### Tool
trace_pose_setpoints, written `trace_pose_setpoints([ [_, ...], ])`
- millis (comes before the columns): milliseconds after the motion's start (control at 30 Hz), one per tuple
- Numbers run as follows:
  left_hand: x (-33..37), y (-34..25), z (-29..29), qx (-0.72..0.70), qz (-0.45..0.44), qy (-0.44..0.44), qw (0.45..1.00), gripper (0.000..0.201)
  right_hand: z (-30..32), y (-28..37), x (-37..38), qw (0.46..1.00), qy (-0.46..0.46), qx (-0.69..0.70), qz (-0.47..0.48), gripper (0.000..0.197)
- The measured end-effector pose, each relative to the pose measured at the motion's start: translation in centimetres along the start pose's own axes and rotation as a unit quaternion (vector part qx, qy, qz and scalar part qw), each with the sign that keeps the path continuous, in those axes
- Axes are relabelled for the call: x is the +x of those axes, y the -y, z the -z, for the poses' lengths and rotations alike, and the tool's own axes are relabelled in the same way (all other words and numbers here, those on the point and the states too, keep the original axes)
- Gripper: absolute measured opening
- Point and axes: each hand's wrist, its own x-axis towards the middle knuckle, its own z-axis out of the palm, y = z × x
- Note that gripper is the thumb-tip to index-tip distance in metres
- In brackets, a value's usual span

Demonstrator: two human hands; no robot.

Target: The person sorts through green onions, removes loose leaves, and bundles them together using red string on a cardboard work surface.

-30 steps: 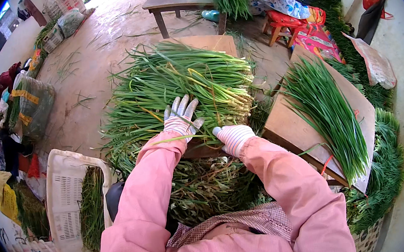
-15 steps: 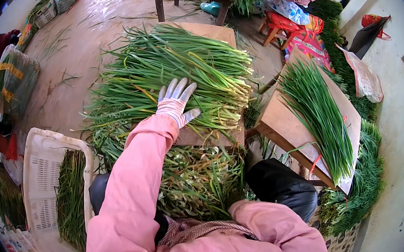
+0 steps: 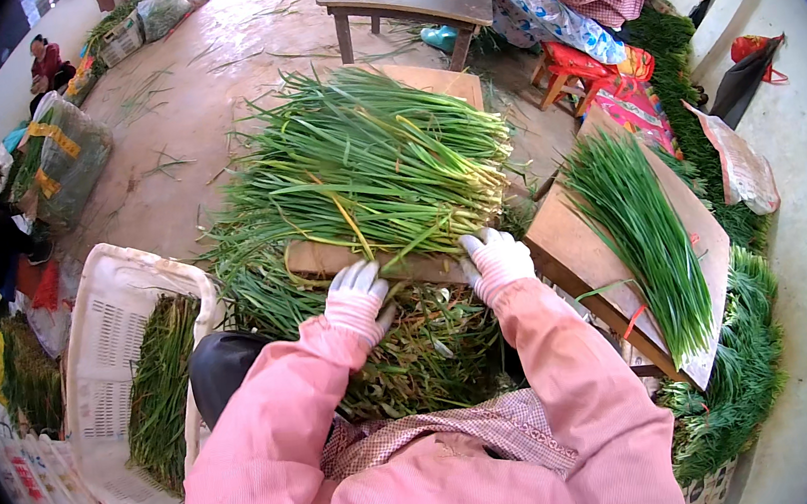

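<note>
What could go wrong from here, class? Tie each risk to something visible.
Stalks from the green pile might slip over the near edge of the wooden surface and mix with the loose trimmings below.

The separate green bundle reaches close to the edge of the right-hand table, so a knock could send it off.

stalks [image 3: 367, 161]: green | sleeves [image 3: 258, 441]: pink | glove cuffs [image 3: 355, 315]: pink-white striped | crate [image 3: 112, 323]: white

- The person's gloved left hand [image 3: 357, 303], lower left of centre, lies back up, fingers extended, thumb apart.
- The gloved right hand [image 3: 499, 262], right of centre, points its fingers toward the upper left.
- Pink-sleeved left forearm [image 3: 290, 397] and right forearm [image 3: 568, 348] rise from below.
</note>
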Motion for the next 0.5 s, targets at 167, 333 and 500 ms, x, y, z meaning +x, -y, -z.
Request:
trace_pose_setpoints([
  [167,-5.9,-2.1,2.2,-0.038,0.065,0.152,0.986,0.033,-0.9,-0.5,2.2,0.996,0.091,-0.004,-0.01,0.029],
  [333,-8.1,-5.0,6.8,0.008,0.083,0.161,0.983,0.037,7.1,1.1,2.3,0.996,0.088,-0.023,0.012,0.026],
  [500,-11.5,-5.5,8.8,-0.075,0.1,0.237,0.964,0.028,12.9,-2.9,-3.3,0.988,0.039,0.141,0.059,0.023],
])
